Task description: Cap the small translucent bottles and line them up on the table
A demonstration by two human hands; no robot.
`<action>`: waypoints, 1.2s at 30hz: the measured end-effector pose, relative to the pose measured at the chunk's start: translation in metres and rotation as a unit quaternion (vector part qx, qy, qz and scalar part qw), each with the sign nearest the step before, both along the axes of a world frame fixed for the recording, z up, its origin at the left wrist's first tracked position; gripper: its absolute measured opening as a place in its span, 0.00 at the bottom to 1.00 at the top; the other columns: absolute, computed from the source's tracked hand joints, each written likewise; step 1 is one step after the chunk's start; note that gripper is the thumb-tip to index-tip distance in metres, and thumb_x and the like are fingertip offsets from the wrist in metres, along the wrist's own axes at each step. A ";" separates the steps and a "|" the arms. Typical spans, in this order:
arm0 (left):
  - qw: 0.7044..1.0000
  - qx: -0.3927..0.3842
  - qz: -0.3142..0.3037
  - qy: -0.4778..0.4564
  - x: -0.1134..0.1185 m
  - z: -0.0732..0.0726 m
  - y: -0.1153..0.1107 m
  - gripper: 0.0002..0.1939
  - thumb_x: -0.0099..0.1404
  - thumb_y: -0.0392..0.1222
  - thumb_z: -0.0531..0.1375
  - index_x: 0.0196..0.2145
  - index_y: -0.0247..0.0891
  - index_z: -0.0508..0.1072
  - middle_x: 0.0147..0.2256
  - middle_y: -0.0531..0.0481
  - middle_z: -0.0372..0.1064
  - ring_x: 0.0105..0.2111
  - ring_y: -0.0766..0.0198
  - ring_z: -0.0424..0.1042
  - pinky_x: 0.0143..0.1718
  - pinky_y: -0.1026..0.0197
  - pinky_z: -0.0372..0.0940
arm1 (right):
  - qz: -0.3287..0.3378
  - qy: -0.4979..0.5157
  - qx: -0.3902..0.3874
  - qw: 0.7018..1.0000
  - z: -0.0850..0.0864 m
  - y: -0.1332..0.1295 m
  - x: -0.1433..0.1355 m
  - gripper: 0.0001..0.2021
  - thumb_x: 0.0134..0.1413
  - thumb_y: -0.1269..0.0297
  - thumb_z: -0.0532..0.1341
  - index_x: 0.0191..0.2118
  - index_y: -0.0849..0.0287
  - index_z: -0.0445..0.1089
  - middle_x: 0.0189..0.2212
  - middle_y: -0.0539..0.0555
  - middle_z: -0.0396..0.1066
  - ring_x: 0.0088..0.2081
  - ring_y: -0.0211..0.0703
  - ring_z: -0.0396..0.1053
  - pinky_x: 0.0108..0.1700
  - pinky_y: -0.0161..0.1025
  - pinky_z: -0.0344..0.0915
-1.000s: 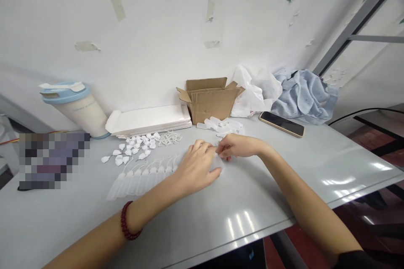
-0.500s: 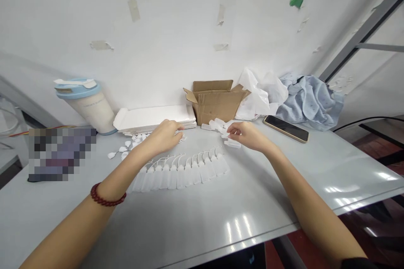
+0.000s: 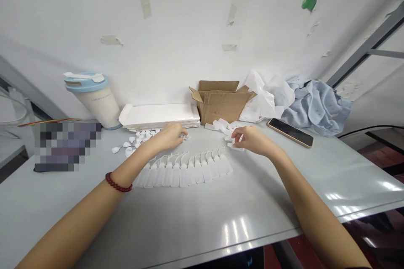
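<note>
My left hand [image 3: 173, 135] is over the table with its fingers curled down at a few small clear and white pieces [image 3: 186, 138]; what lies between the fingertips is too small to make out. Under its wrist is a scatter of small white caps [image 3: 145, 135], partly hidden. My right hand [image 3: 251, 139] has thumb and forefinger closed at a small translucent plastic bottle [image 3: 235, 146], on the edge of a loose pile of similar bottles [image 3: 219, 125]. Nearer me lies a row of several frosted bottles [image 3: 186, 174], side by side, with thin curved white strands at their tops.
Behind the hands stand a stack of flat white boxes [image 3: 159, 113] and an open cardboard box [image 3: 222, 107]. To the right are a white plastic bag [image 3: 265, 96], a blue cloth [image 3: 318, 105] and a phone [image 3: 291, 133]. A tumbler [image 3: 96, 103] leans at the left.
The view has shifted slightly, so the background sits further right. Both hands stay at about the same spots over the table, with the right fingers still at the loose bottles.
</note>
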State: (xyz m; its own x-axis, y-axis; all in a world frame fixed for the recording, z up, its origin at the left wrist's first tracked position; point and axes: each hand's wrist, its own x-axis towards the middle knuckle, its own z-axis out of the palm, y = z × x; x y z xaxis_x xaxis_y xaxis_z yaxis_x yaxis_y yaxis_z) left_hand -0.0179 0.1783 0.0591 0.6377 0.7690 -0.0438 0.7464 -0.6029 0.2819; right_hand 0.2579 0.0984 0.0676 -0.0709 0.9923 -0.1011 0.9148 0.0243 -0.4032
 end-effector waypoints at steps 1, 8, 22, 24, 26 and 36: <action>1.000 0.003 -0.002 -0.001 0.000 -0.001 0.001 0.17 0.56 0.31 0.53 0.41 0.35 0.77 0.43 0.42 0.75 0.43 0.54 0.73 0.42 0.58 0.65 | -0.002 -0.012 -0.004 1.000 0.000 0.000 0.000 0.06 0.45 0.70 0.62 0.33 0.59 0.71 0.32 0.51 0.74 0.30 0.41 0.69 0.30 0.35 0.60; 0.999 0.032 0.004 -0.019 0.001 0.004 -0.002 0.12 0.55 0.29 0.53 0.26 0.35 0.76 0.31 0.45 0.75 0.34 0.57 0.73 0.33 0.61 0.64 | 0.004 -0.064 -0.005 0.998 0.003 -0.005 -0.006 0.06 0.44 0.72 0.62 0.31 0.58 0.72 0.34 0.51 0.75 0.35 0.44 0.69 0.32 0.36 0.60; 0.991 0.086 0.056 -0.087 0.001 0.019 -0.003 0.11 0.58 0.32 0.52 0.29 0.36 0.74 0.31 0.48 0.75 0.32 0.60 0.72 0.34 0.61 0.63 | 0.018 -0.036 0.036 0.999 -0.006 -0.002 -0.006 0.07 0.48 0.67 0.61 0.35 0.59 0.71 0.33 0.53 0.73 0.34 0.44 0.69 0.32 0.36 0.60; 0.989 0.086 0.068 -0.100 0.002 0.022 -0.005 0.11 0.58 0.32 0.52 0.28 0.36 0.74 0.29 0.49 0.75 0.31 0.60 0.72 0.32 0.62 0.63 | 0.018 -0.029 0.053 0.998 -0.006 -0.002 -0.007 0.06 0.48 0.66 0.60 0.35 0.59 0.71 0.32 0.53 0.73 0.34 0.44 0.69 0.32 0.36 0.60; 0.987 0.087 0.077 -0.113 0.001 0.024 -0.007 0.11 0.58 0.32 0.52 0.29 0.36 0.74 0.29 0.49 0.75 0.31 0.60 0.73 0.32 0.62 0.63 | 0.021 -0.017 0.068 0.997 -0.005 -0.002 -0.009 0.06 0.49 0.66 0.60 0.35 0.59 0.70 0.33 0.54 0.73 0.34 0.44 0.69 0.32 0.36 0.60; 0.951 -0.036 0.130 -0.280 0.008 0.039 -0.021 0.05 0.59 0.38 0.56 0.31 0.36 0.70 0.29 0.49 0.75 0.30 0.60 0.74 0.33 0.59 0.69 | 0.061 0.084 0.157 0.982 -0.004 -0.007 -0.025 0.07 0.52 0.67 0.59 0.37 0.60 0.70 0.35 0.56 0.73 0.37 0.45 0.70 0.35 0.38 0.65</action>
State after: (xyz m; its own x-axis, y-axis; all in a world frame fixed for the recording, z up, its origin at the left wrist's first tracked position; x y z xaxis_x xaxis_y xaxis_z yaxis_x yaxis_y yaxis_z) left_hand -0.0102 0.1574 0.0979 0.3660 0.9114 0.1881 0.5887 -0.3833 0.7116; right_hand 0.2329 0.0915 0.0638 -0.1810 0.9560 0.2310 0.8186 0.2766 -0.5033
